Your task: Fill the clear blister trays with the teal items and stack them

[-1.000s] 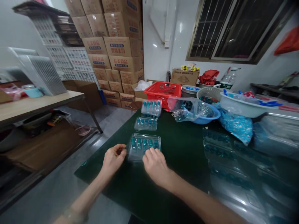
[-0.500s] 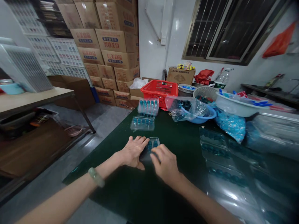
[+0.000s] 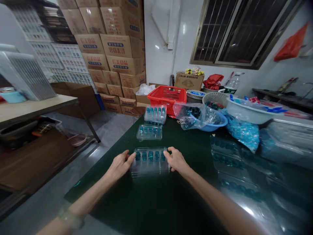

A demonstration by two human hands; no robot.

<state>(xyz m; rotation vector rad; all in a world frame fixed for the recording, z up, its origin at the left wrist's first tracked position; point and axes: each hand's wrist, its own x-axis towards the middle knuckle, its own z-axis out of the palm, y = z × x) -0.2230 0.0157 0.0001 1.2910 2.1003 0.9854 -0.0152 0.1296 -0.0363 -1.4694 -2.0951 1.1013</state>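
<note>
Hands point(image 3: 178, 160) gripping clear tray point(image 3: 149, 168), second tray point(image 3: 149, 136) beyond, red basket point(image 3: 169, 100), blue basin point(image 3: 215, 125) behind

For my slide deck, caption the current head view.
Left hand and right hand hold opposite sides of a clear plastic tray of five teal pieces at a dark green table.

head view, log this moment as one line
left hand: on clear tray, left end; right hand: on its right end; contents: five teal pieces
</note>
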